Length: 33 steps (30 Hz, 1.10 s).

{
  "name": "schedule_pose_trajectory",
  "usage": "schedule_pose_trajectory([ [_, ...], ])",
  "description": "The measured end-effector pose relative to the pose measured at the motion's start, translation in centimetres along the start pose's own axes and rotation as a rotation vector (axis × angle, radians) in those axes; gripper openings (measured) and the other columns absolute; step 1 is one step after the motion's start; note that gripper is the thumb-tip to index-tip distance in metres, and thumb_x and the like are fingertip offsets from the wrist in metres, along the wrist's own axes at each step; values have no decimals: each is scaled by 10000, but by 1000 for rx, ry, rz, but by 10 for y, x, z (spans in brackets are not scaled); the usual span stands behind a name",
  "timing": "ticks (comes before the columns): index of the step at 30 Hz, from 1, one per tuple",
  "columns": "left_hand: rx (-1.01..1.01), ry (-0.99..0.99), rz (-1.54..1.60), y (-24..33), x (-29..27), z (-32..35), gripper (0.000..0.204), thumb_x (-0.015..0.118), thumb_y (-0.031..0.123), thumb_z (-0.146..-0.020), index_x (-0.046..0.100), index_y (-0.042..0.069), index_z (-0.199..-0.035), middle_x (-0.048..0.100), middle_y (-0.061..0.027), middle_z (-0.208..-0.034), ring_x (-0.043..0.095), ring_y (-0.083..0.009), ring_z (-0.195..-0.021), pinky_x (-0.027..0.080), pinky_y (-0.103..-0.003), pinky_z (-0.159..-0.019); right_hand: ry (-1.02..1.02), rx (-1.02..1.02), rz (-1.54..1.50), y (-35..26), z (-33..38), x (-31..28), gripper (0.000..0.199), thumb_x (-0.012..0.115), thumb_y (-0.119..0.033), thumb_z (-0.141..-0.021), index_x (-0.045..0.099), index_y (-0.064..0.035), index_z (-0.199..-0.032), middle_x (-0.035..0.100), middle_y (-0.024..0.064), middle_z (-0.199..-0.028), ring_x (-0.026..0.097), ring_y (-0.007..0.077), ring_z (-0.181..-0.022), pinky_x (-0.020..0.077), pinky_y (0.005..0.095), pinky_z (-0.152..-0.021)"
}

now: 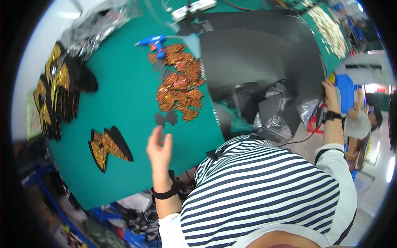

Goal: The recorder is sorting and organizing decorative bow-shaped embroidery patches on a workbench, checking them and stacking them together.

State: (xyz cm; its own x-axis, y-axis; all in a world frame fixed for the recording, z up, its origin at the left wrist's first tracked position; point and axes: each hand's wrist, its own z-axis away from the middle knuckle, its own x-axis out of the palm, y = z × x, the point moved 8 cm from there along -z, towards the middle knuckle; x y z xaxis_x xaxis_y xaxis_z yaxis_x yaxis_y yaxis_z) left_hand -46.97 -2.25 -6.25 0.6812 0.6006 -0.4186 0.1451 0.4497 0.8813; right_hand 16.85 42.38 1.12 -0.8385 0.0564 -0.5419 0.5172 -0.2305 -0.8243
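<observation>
My left hand (160,149) is above the green table, thumb and fingers apart and holding nothing. Just beyond its fingertips lies a small black bow-shaped cutout (166,119). A pile of glittery copper-orange cutouts (180,84) spreads farther away. To the left of this hand rests a black and gold glitter bow (108,148). Over on the right, my right hand (330,94) is at the edge of a large black sheet (260,53), its fingers closed on that edge and partly hidden. The sheet bulges toward me, with crumpled clear plastic (276,103) along its near side.
A blue glue gun (154,43) lies beyond the copper pile, near a white power strip (193,9). Stacked black and gold bows (58,91) stand at the table's left edge, by silvery plastic bags (97,31). Pale strips (328,29) lie far right; another person (359,124) is beyond.
</observation>
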Motion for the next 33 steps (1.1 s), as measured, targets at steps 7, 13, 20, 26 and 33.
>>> schedule_pose_trajectory([
  [7, -126, -378, 25, 19, 155, 26, 716, 685, 304, -743, 374, -52, -1280, 593, -171, -1059, 607, -214, -904, 481, -310, -753, -111, -135, -324, -50, 36, 4, 473, 494, 12, -781, 445, 32, -1251, 571, 101, -1116, 561, 157, -957, 427, 238, -824],
  [13, -102, -203, -417, 36, 193, 12, 619, 711, 269, -706, 466, -44, -1180, 616, -108, -898, 587, -154, -786, 469, -285, -657, -122, -371, -369, -125, 58, -7, 451, 527, -35, -809, 457, 11, -1252, 551, 101, -1143, 535, 148, -995, 403, 234, -856],
  [20, -530, -189, 334, 8, 194, 23, 185, 618, 61, -775, 543, 30, -941, 511, 7, -692, 469, -84, -551, 377, -206, -484, -314, -519, -471, -252, 123, -25, 418, 523, 11, -799, 454, 54, -1210, 598, 98, -1048, 571, 154, -901, 448, 247, -792],
  [26, -249, -67, 664, 98, 144, 40, 128, 587, 8, -789, 531, 77, -881, 500, 49, -665, 406, -16, -482, 312, -159, -427, -275, -618, -473, -245, 101, -46, 443, 491, 39, -803, 427, 60, -1241, 582, 107, -1082, 555, 148, -917, 427, 244, -832],
  [33, 75, 82, 702, 142, 81, 72, 148, 547, 6, -826, 533, 15, -973, 561, 3, -765, 498, -31, -582, 383, -155, -486, -283, -282, -493, -114, -7, -55, 464, 553, -88, -838, 435, -27, -1284, 513, 74, -1212, 489, 138, -1074, 368, 235, -921],
])
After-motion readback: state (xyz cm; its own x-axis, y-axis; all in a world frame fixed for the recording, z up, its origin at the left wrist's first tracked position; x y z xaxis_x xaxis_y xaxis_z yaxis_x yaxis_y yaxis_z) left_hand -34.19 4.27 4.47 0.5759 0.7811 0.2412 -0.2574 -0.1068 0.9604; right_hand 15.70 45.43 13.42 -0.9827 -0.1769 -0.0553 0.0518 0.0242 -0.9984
